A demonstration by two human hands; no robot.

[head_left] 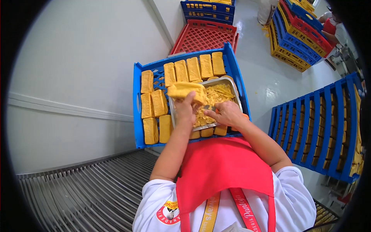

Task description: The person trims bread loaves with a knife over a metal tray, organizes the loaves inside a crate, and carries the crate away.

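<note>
A blue crate of yellow loaves stands before the person. Within it, a metal tray contains yellow shavings. Over the tray's left side, the left hand grips one loaf; the right hand is closed around what looks like a small knife. Good trimming probably wants thin, shallow strokes above the tray, left fingers clear of the blade.
</note>
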